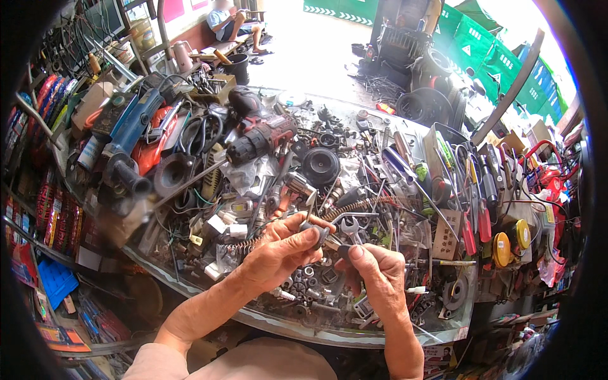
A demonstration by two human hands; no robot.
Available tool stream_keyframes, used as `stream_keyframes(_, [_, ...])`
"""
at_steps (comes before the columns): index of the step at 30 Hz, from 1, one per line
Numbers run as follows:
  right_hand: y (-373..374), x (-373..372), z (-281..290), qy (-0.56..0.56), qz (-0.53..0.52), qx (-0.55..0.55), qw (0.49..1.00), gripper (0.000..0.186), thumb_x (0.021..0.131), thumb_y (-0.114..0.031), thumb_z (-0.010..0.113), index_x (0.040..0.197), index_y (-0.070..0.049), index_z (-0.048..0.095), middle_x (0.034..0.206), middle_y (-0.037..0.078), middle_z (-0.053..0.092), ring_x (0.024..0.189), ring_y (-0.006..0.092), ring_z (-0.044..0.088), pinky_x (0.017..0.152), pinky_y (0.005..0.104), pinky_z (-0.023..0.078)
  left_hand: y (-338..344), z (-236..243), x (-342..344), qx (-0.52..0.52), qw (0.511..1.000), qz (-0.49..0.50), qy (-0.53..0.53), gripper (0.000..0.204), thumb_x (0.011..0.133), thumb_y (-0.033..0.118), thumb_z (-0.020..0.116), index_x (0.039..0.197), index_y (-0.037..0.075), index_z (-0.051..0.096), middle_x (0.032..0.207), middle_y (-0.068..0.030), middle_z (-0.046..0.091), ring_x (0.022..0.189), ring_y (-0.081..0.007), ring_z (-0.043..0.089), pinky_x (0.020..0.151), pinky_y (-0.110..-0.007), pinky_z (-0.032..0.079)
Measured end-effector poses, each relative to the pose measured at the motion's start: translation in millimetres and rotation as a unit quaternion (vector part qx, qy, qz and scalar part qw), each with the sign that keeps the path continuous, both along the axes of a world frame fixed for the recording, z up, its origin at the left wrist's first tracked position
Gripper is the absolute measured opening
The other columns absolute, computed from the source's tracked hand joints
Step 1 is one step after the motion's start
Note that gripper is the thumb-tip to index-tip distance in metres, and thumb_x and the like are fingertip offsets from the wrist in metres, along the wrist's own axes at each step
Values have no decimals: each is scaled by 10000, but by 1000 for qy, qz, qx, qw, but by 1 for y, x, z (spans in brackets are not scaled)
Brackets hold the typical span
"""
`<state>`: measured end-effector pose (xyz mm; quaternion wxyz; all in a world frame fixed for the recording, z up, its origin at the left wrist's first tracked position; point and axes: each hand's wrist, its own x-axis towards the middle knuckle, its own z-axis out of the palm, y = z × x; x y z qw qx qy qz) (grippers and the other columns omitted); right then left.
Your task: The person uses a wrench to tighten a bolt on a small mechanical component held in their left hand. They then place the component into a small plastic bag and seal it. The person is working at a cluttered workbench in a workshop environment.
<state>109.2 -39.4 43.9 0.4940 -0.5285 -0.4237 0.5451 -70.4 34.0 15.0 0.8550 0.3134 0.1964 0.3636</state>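
Over the cluttered glass-topped bench (pixel 464 316), my left hand (pixel 285 252) is closed on a small dark grey part (pixel 320 235), its thumb pressed on it; a thin pale piece (pixel 310 204) sticks up beside it. My right hand (pixel 378 272) grips a small dark piece (pixel 345 252) with a thin metal end pointing toward the left hand's part. An open-ended wrench (pixel 350 228) lies just above the right hand. A coil spring (pixel 244 247), small white connectors (pixel 218 226) and several nuts and fittings lie around both hands.
A red-black drill (pixel 263 136), blue power tool (pixel 133 123) and black disc (pixel 320 166) lie behind. Screwdrivers (pixel 468 231) and yellow tins (pixel 503 249) fill the right; coiled cables (pixel 44 111) hang left. A seated person (pixel 221 22) is at the back, near tyres (pixel 423 107) and green barriers.
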Motion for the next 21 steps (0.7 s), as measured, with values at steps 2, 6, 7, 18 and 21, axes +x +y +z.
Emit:
stream_keyframes(2, [1, -1, -2, -2, -46, 5, 999, 248, 907, -220, 632, 828, 12, 670, 594, -29, 559, 491, 16, 448, 427, 185, 324, -1, 2, 2, -3, 1000, 12, 5, 290, 896, 141, 630, 1146, 6, 571, 847, -8, 621, 744, -61, 586, 690, -189, 487])
stream_keyframes(6, [0, -2, -2, -44, -126, 53, 990, 158, 853, -138, 696, 815, 13, 668, 607, -40, 564, 536, 12, 447, 469, 178, 336, -2, 4, 6, 8, 999, 28, 39, 299, 903, 146, 622, 1161, 1, 578, 843, 1, 617, 741, -40, 573, 691, -185, 490])
stream_keyframes(7, [-1, -1, -4, -56, -143, 74, 985, 156, 850, -135, 699, 808, 12, 668, 608, -39, 566, 537, 14, 451, 473, 179, 342, -2, 4, 6, 9, 998, 27, 49, 300, 902, 150, 624, 1159, 0, 582, 843, 1, 618, 741, -35, 571, 691, -184, 491])
stream_keyframes(18, [-1, 9, -2, 25, -292, 138, 946, 196, 861, -143, 657, 719, -33, 578, 560, -2, 532, 391, 46, 440, 354, 192, 311, 5, -4, 1, -12, 998, 50, -43, 288, 919, 163, 594, 1139, -22, 598, 830, -26, 630, 691, -73, 566, 652, -226, 453])
stream_keyframes(21, [6, 11, -2, 133, -284, 93, 945, 209, 873, -197, 665, 768, -30, 594, 562, 32, 552, 377, 64, 450, 349, 187, 322, 3, -4, 3, -35, 996, 32, -76, 312, 919, 161, 591, 1176, -16, 568, 829, -36, 628, 689, -94, 559, 664, -263, 452])
